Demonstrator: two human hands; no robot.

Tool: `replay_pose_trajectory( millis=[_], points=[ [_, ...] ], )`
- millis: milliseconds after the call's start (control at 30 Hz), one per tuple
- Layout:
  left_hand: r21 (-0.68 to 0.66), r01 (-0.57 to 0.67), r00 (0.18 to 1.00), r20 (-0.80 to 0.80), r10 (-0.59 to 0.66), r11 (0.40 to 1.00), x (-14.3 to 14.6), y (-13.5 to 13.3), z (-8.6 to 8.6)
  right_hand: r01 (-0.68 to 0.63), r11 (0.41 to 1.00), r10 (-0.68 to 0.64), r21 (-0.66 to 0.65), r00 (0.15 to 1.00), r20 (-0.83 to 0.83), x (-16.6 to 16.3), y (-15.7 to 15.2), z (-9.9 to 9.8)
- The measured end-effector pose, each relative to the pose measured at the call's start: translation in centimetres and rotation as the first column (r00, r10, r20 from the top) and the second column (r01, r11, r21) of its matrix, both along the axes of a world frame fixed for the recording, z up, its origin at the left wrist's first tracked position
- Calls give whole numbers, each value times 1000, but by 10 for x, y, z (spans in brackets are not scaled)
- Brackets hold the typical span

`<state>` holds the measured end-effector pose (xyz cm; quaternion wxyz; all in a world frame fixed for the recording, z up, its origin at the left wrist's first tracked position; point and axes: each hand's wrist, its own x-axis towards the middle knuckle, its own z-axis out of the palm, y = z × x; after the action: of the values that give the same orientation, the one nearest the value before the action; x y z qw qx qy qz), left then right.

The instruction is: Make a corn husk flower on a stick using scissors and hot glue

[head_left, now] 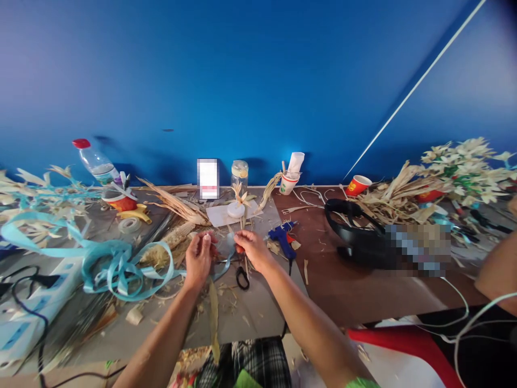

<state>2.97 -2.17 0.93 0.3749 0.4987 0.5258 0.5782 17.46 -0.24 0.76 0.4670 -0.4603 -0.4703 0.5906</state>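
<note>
My left hand [200, 257] and my right hand [252, 248] meet over the table's middle, both with fingers pinched. Between them runs a light blue ribbon [117, 264] that trails off in loops to the left. A long dried corn husk strip [213, 318] hangs down below my left hand. Scissors [242, 276] with black handles lie just under my right hand. A blue glue gun [283, 240] rests to the right of my right hand. Behind my hands stands a small husk flower on a white base [237, 205].
Dried corn husks [177, 207] and a cob lie left of centre. At the back stand a plastic bottle [99, 164], a glass jar [239, 175] and paper cups [289, 183]. A black headset [355, 234] sits to the right, husk flowers [464, 167] beyond it. Another person's arm [498, 269] shows at the right edge.
</note>
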Motion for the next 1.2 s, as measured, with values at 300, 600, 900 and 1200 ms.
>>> replay_pose_trajectory(
  millis=[300, 600, 900, 1200],
  points=[
    [-69, 36, 998, 51, -32, 997, 0, 2, -7, 194, 865, -361, 463, 882, 304, 5, -2, -4],
    [-46, 130, 985, 122, -124, 990, 2, 4, -11, 185, 855, -331, 485, 914, 235, 6, -8, -1],
    [65, 171, 984, 35, -173, 983, 10, -2, -9, -116, 984, 106, 135, 991, 83, 3, -11, 11],
    [41, 223, 971, -92, -219, 974, 8, -1, -17, -45, 996, 46, 72, 999, -12, -2, -12, 11]
  ],
)
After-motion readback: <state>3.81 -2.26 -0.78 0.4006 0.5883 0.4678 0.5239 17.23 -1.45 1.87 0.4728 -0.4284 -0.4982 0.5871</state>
